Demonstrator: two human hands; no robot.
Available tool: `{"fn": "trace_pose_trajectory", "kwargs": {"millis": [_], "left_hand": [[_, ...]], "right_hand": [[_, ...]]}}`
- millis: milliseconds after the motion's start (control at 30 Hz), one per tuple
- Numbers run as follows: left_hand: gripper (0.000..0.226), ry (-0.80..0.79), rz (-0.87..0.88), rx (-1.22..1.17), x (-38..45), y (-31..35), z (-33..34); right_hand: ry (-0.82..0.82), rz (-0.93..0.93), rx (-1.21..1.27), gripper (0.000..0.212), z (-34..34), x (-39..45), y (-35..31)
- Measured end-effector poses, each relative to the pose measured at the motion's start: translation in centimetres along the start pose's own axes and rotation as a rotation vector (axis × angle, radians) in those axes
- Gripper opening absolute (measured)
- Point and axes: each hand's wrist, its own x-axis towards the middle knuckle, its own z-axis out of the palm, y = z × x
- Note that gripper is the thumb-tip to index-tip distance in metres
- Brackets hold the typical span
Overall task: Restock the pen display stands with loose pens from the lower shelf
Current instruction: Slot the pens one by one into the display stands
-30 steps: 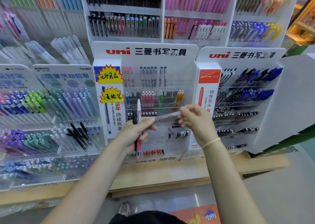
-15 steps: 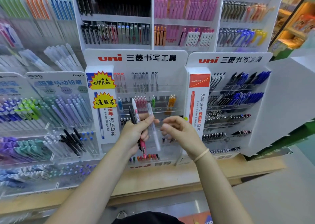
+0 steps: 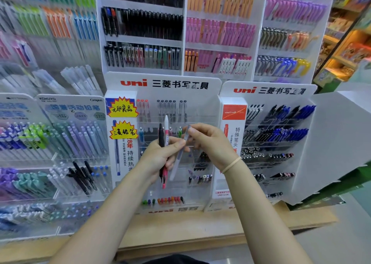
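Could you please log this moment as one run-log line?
left hand: grips black pen, pink-white pen | right hand: pinches clear pen | at uni display stand

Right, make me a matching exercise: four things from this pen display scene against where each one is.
Things:
1. clear pen
2. black pen
3. beige band
4. yellow starburst labels

Places:
A. on the right wrist
B. stuck on the left edge of the middle uni stand
C. pinched at its top by the right hand
D. gripped upright in the left hand, beside a pink-and-white pen

Pairs: 1-C, 2-D, 3-A, 4-B
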Motion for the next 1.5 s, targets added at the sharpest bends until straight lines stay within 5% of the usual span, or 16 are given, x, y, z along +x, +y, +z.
{"fn": "trace_pose_trajectory", "kwargs": {"millis": [167, 333, 633, 833, 1367, 1500], "left_hand": [[0.021, 0.142, -0.040, -0.048, 1.9, 1.9, -0.4], [0.019, 0.044, -0.176, -0.098, 3.2, 3.9, -0.6], [0.011, -0.196, -0.259, -0.354, 3.4, 3.8, -1.1], [0.032, -0.210, -0.226, -0.330, 3.3, 3.6, -1.8], [0.032, -0.253, -0.258, -0.327, 2.7, 2.7, -2.1], [0.035, -0.283, -0.248, -0.299, 2.0, 2.5, -2.2]], "right_hand": [[0.246, -0.182, 0.026, 0.013, -2.0, 2.7, -3.3], [0.406, -0.459, -0.018, 0.012, -4.2, 4.8, -7.1], [0.220, -0.446, -0.484, 0.023, -2.6, 7.9, -3.0], [0.174, -0.411, -0.532, 0.013, -2.2, 8.3, -2.3], [0.103, -0.378, -0.768, 0.007, -2.5, 8.7, -2.5], [0.260, -0.578, -0.797, 0.011, -2.2, 7.3, -3.5]]}}
